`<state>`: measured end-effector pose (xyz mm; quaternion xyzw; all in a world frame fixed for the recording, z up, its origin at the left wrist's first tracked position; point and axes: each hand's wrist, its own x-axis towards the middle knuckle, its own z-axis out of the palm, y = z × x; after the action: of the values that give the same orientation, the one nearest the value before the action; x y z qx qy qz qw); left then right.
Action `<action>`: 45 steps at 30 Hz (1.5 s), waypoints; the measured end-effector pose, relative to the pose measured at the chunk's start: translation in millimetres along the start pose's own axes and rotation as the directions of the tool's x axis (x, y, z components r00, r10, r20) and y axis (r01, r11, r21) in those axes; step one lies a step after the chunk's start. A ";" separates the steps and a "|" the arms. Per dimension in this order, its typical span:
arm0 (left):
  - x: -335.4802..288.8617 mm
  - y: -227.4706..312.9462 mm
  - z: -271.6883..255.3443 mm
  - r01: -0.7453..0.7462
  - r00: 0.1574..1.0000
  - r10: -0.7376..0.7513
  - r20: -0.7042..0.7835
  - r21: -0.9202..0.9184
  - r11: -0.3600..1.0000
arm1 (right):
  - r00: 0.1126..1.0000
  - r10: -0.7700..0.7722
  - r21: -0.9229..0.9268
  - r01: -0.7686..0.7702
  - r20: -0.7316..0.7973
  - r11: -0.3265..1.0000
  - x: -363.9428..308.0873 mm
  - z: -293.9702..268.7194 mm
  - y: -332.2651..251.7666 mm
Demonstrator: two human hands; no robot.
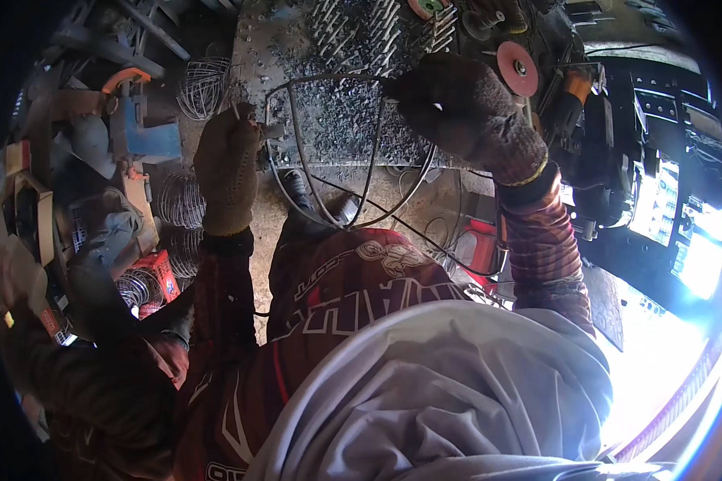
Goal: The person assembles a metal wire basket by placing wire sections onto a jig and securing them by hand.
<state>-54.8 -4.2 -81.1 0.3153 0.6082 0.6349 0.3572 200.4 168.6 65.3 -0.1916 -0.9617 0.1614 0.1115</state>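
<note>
Both my hands wear knitted work gloves. A frame of bent metal rods [329,77] is held up between them, over the near edge of the worktable [329,144] and in front of my body. My left hand [229,164], in a tan glove, is closed at the frame's left side. A small metal block [273,131] sticks out beside its fingers; whether it belongs to a tool or to the frame cannot be told. My right hand [469,112], in a darker glove, is closed round the frame's upper right part. The fingertips there are partly in shadow.
Dark chips litter the tabletop, and short metal rods [385,28] stand in rows. At the right are a red disc [518,69] and an orange power tool [576,84]. Wire bundles [180,200] and a blue metal part [152,138] lie left. Another person's hand [168,357] shows lower left.
</note>
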 end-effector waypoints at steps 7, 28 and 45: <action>1.1 1.0 0.4 -0.021 1.000 0.022 -0.013 0.078 0.997 | 0.992 0.119 0.221 -0.108 -0.037 0.969 -5.2 7.0 2.2; 0.1 -1.7 -3.5 -0.041 0.998 0.034 0.061 0.114 0.993 | 1.000 0.016 0.108 -0.015 -0.013 0.994 -2.9 2.1 3.6; -1.3 3.2 0.4 -0.043 0.997 0.047 0.064 -0.065 0.997 | 0.996 0.087 0.177 -0.085 -0.008 0.981 -16.0 12.6 -11.3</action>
<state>-54.1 -5.0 -77.9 0.3381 0.5685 0.6512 0.3720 207.6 148.9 55.3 -0.2236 -0.9335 0.2490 0.1285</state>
